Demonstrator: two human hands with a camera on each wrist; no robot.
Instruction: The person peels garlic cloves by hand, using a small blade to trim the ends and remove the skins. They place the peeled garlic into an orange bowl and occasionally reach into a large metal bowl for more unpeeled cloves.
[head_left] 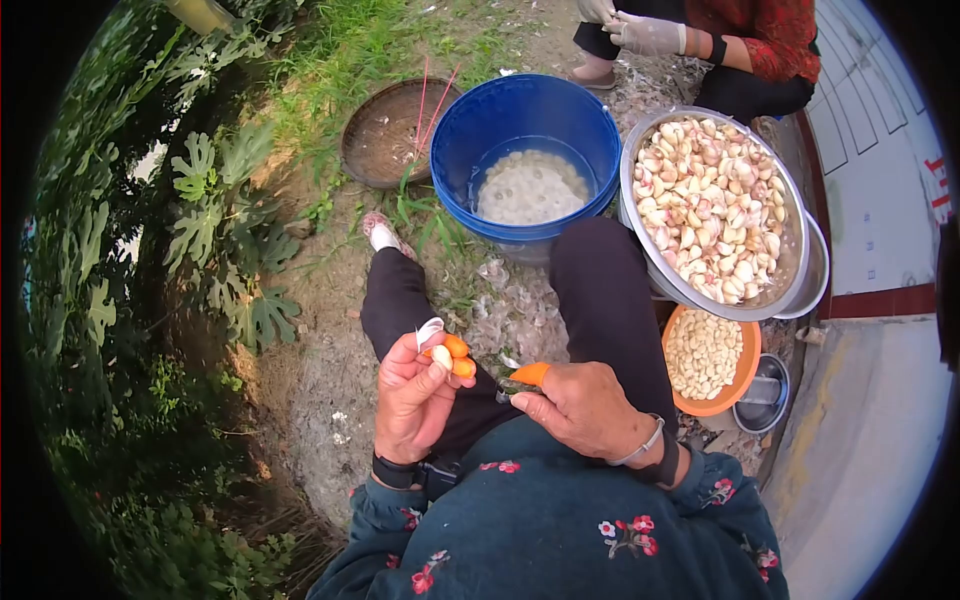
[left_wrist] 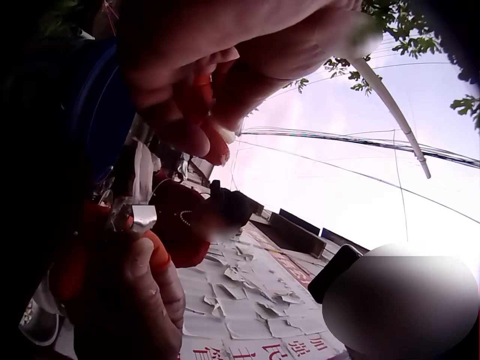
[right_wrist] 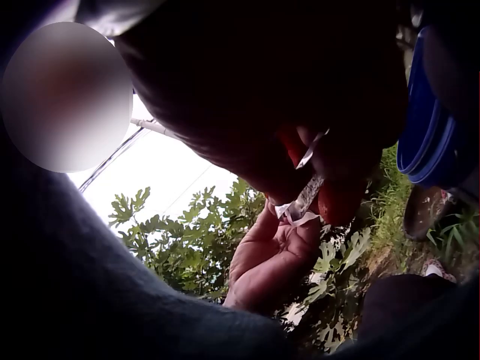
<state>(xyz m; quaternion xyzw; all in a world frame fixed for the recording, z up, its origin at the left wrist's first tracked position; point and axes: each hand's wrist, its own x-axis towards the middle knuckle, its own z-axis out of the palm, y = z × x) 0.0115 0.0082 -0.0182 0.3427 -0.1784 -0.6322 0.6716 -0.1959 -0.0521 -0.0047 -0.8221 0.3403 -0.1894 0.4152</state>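
Observation:
The left hand (head_left: 412, 405) pinches a pale garlic clove (head_left: 441, 356) between thumb and fingers. Orange covers (head_left: 456, 346) sit on some of its fingertips, and a whitish peel (head_left: 430, 330) stands up beside them. To its right, a short gap away, the right hand (head_left: 592, 408) has its fingers curled round a small knife, largely hidden in the grip, with an orange cover (head_left: 531, 374) at the front. In the left wrist view the metal blade (left_wrist: 144, 217) shows beside the right hand (left_wrist: 142, 300). The right wrist view also shows the blade (right_wrist: 309, 193) near the left hand (right_wrist: 274, 262).
A blue bucket (head_left: 447, 195) holds pale cloves in water. Right of it stand a metal basin (head_left: 640, 235) of unpeeled garlic, an orange bowl (head_left: 738, 393) of peeled cloves and a small metal bowl (head_left: 783, 405). Another person's gloved hands (head_left: 648, 34) are at the top; leafy plants (head_left: 200, 220) stand left.

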